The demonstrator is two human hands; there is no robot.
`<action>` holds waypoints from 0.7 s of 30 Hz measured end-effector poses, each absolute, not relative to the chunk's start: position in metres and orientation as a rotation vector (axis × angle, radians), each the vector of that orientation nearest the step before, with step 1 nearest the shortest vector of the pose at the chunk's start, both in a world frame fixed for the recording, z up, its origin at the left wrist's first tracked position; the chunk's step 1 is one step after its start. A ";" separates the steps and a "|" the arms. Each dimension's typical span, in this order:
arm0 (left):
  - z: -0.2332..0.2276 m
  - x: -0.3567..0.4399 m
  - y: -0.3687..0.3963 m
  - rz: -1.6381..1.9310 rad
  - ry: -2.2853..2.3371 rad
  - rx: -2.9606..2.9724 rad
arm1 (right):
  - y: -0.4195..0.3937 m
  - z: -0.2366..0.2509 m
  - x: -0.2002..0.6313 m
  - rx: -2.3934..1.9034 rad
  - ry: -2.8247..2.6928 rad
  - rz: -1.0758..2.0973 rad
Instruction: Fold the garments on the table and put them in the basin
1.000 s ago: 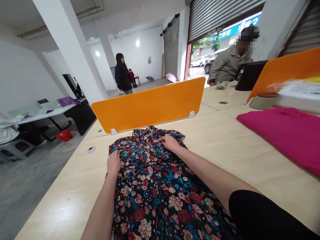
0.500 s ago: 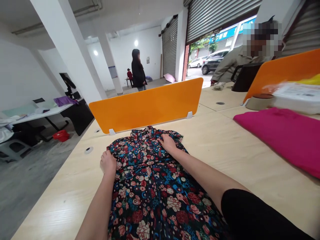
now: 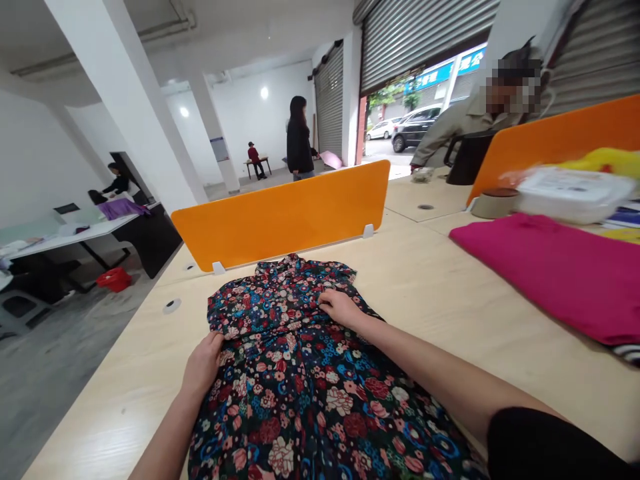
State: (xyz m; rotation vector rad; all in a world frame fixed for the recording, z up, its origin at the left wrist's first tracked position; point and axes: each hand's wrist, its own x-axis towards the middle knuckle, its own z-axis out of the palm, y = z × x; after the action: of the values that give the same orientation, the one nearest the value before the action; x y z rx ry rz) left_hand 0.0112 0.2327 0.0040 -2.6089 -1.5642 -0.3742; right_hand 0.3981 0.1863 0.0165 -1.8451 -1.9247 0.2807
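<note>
Dark floral cloth dress (image 3: pixel 300 380) is spread on pale wooden table (image 3: pixel 415 287); its edge is pinched by left hand (image 3: pixel 203 360), its front touched by curled right hand (image 3: pixel 341 309) (grip unclear), apparently for flatness

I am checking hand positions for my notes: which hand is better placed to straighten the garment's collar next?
Probably the right hand: it is at the upper part of the floral garment, closer to the collar. The left hand is lower, at the side edge.
</note>
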 end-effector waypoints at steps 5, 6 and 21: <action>0.010 0.007 0.230 -0.282 -1.612 -2.555 | 0.177 0.022 0.407 -1.747 -2.022 0.195; 0.013 0.006 0.229 -0.225 -1.594 -2.576 | 0.174 0.025 0.409 -1.757 -2.079 0.224; -0.003 0.077 0.256 0.022 -1.546 -2.441 | 0.203 0.006 0.366 -1.846 -2.191 0.284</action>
State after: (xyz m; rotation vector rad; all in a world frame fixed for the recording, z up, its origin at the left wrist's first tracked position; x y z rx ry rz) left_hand 0.0773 0.2559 -0.0030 -2.4406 -1.5465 0.0217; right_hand 0.3662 0.2031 0.0055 -1.8460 -2.1912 0.2838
